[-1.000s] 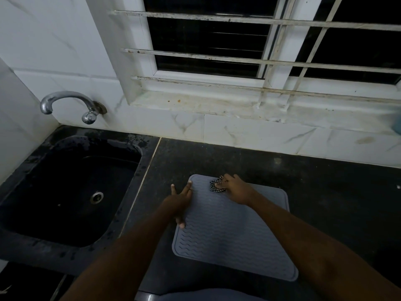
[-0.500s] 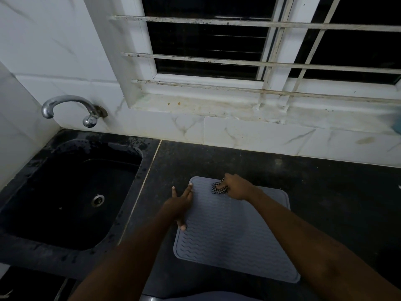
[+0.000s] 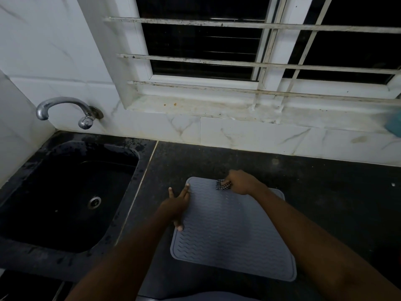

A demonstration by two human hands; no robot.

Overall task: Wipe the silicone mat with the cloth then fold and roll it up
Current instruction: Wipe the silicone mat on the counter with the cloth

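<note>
One grey silicone mat [image 3: 234,240], rounded at the corners and ribbed with wavy lines, lies flat and unfolded on the black stone counter [image 3: 325,203], just to the right of the single black sink [image 3: 121,148] and apart from its rim. The mat's far edge runs roughly parallel to the white tiled wall behind the sink, and its left edge runs away from the person alongside the pale seam that borders the sink. It looks close to square, and in this wide-angle view I cannot tell which side is the longer. There are two bare hands on it. The left hand [image 3: 176,205], the one nearer the sink, lies flat with its fingers straight and spread, grasping nothing. It presses on the mat's left border near the far-left corner, with the thumb on that border and the outermost finger on the counter towards the sink. The right hand [image 3: 240,182], farther from the sink, has its fingers curled tightly round one small black-and-white checked cloth [image 3: 223,185], bunched up and set against the mat at its far edge, about midway along. The sink has one round metal drain [image 3: 94,202] in its floor, and one curved chrome tap [image 3: 65,108] sticks out of the wall above it. Up and to the right of the sink is one window with white bars [image 3: 217,61] over dark glass.
</note>
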